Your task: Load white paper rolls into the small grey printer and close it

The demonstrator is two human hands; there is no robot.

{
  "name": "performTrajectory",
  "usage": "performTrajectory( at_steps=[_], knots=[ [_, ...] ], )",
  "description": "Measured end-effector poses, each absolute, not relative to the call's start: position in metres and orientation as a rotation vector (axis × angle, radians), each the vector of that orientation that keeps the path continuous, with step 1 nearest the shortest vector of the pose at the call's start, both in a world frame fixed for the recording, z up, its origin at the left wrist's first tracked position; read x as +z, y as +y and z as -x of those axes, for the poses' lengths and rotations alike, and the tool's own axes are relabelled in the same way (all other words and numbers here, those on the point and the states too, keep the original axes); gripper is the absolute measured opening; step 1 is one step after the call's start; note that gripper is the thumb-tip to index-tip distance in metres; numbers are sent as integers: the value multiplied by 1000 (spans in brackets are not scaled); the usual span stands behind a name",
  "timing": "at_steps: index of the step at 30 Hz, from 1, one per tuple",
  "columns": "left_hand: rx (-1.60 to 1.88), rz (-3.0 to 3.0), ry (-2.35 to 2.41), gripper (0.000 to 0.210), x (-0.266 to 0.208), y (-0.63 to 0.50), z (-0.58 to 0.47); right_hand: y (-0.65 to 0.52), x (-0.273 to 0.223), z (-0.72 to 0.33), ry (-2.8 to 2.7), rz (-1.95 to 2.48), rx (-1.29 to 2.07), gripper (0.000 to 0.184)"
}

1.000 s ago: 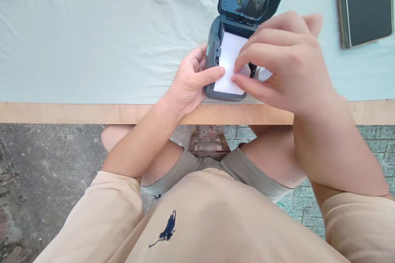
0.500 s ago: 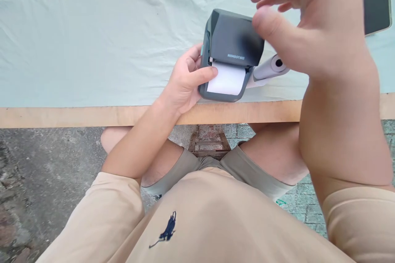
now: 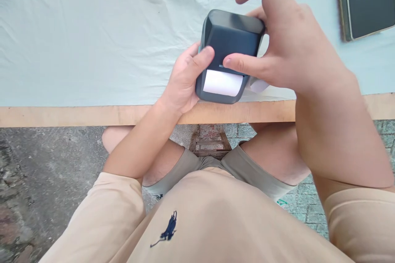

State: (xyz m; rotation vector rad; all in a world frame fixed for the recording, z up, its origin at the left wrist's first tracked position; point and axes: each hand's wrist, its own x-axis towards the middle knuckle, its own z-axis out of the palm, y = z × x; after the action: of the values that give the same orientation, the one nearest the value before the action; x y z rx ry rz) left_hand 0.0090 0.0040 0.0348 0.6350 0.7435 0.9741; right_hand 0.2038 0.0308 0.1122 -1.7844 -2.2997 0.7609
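A dark label printer (image 3: 233, 43) sits tilted just behind the table's front edge, with a white paper strip (image 3: 222, 82) showing in its front below the lid. My left hand (image 3: 188, 74) is closed round the printer's left side, its thumb lying on the lid's edge. From the right, my right hand (image 3: 286, 41) spans the printer. Its thumb rests on the lid over part of the lettering, other fingers reach behind the far right corner, and the index finger is raised. A white paper roll (image 3: 259, 85) lies right of the printer, mostly hidden by my right hand.
A pale cloth (image 3: 92, 41) with wrinkles covers the table, and a bare wooden edge (image 3: 68, 116) runs along its front. A dark-screened tablet or phone (image 3: 372, 4) lies at the far right. Below the table is a small wooden stool (image 3: 210, 146).
My right hand has come down from above onto the printer. The lid now sits lower over the paper strip. My left thumb has moved from the paper up to the lid.
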Motion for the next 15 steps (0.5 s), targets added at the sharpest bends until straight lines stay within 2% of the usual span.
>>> performTrajectory(
  at_steps=[3,5,11,15],
  knots=[
    [955,-559,770,44,35,8,-11,30,107,-213,-2339,1667,735,50],
    [973,-527,809,46,35,10,-12,29,104,-221,-2357,1543,744,48],
    [1042,-487,908,38,33,10,-13,31,107,-235,-2399,1335,923,71],
    [1041,-460,901,36,33,12,-13,31,110,-233,-2288,1381,762,72]
  ],
)
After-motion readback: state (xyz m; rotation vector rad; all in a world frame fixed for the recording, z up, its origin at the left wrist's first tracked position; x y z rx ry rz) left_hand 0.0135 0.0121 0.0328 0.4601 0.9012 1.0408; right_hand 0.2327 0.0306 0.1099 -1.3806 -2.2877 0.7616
